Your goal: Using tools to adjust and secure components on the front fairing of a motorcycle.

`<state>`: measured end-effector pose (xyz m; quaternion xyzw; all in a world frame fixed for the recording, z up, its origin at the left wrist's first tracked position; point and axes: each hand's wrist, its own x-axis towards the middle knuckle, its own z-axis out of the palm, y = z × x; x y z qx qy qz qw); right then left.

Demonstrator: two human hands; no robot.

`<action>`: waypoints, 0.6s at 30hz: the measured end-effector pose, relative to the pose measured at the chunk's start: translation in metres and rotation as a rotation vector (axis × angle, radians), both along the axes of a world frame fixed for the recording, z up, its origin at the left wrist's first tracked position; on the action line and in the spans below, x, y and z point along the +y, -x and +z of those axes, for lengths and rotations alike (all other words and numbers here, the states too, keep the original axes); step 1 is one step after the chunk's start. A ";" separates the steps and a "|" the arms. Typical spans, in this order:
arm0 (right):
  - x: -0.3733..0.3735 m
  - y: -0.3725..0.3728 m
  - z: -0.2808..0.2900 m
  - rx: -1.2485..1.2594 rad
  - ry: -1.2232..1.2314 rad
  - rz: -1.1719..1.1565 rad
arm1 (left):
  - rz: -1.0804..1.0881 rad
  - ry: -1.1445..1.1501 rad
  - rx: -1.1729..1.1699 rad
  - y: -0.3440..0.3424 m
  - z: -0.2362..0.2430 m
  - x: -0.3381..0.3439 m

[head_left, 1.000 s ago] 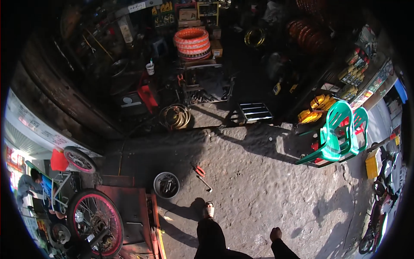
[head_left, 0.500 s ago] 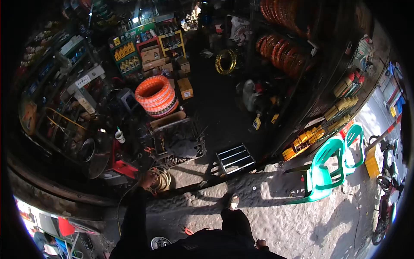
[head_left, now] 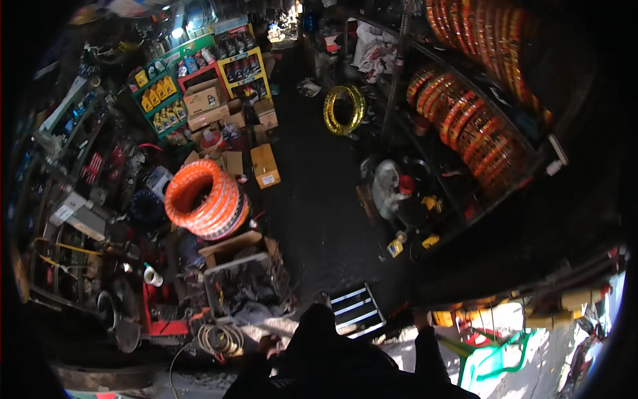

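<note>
Orange-wrapped tyres (head_left: 203, 199) are stacked left of the dark aisle, and more orange-wrapped hoops (head_left: 465, 126) fill the rack on the right.

The person is right at the doorway. Their left hand (head_left: 271, 344) is low, just beside a pale coiled hose (head_left: 219, 338). Their right hand (head_left: 420, 320) hangs near the slatted metal step (head_left: 355, 309) straight ahead. It's too dark to tell if either hand is clenched, loose or holding anything.

My take on crossing this well: plant the foot flat across the slats, keep clear of the hose loops, and keep elbows in, because the wire crate (head_left: 242, 289) crowds the left side.

Packaging-wise:
- A yellow carton (head_left: 266, 166) with a small white label sits on the floor past the tyres.
- Plain brown cardboard boxes (head_left: 206, 96) are piled behind it.
- A shelf unit (head_left: 234, 41) with green, red and yellow frames holds rows of dark bottles, and yellow bottles (head_left: 159, 90) sit at its left end.
- An open brown carton (head_left: 232, 246) sits below the tyres.
- A yellow rim (head_left: 344, 110) leans further in.
</note>
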<state>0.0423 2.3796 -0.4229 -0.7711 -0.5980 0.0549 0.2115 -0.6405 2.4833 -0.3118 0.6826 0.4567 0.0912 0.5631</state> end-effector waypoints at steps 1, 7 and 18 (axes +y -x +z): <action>0.057 -0.008 0.000 0.118 0.060 -0.042 | 0.293 -0.190 0.137 0.001 -0.049 -0.006; 0.187 -0.091 -0.146 -0.310 0.882 -0.146 | 0.451 0.748 -0.527 -0.087 -0.128 0.334; 0.625 -0.171 -0.220 -0.202 0.037 -0.177 | 0.223 0.017 -0.577 -0.527 0.103 1.063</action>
